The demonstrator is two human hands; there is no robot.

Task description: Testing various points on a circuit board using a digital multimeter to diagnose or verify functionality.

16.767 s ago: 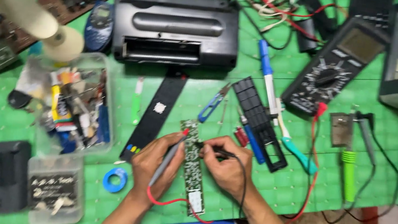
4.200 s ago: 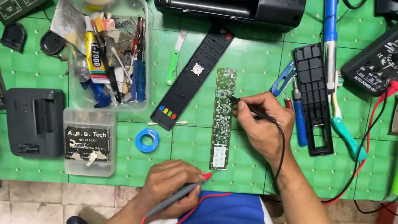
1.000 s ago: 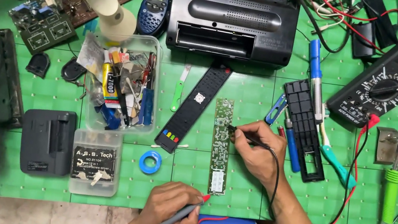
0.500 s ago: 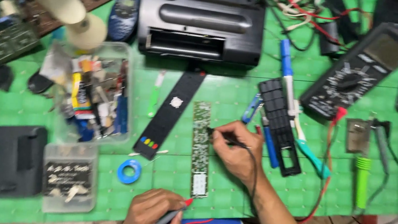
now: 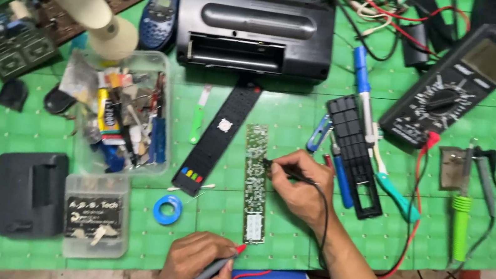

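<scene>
Fingers of the right hand [image 5: 301, 190] pinch a thin black probe [image 5: 285, 172] with a black lead trailing off it, and the probe's tip touches the right edge of a long, narrow green circuit board [image 5: 254, 181], about a third of the way down its length. That board lies flat near the middle of the green gridded worktop [image 5: 375, 237], running away from the person, with its near end close to the worktop's front edge. Lower down, the left hand [image 5: 198, 266] is closed around a grey probe with a red tip [image 5: 233, 251]; the red tip sits just beside the board's near left corner, though whether it touches cannot be told.

Just left of the board lies a long black remote-control shell with four small coloured buttons [image 5: 218, 139], tilted slightly. A small roll of blue tape [image 5: 167, 209] rests near the shell's lower end. To the right of the board sits a black ribbed plastic frame [image 5: 354, 156], with a blue-handled tool [image 5: 364, 94] beside it. A black multimeter with a round dial [image 5: 453, 89] lies further right, a black radio-like box [image 5: 255, 27] at the back, and a clear plastic tub of small parts [image 5: 118, 114] on the left.
</scene>
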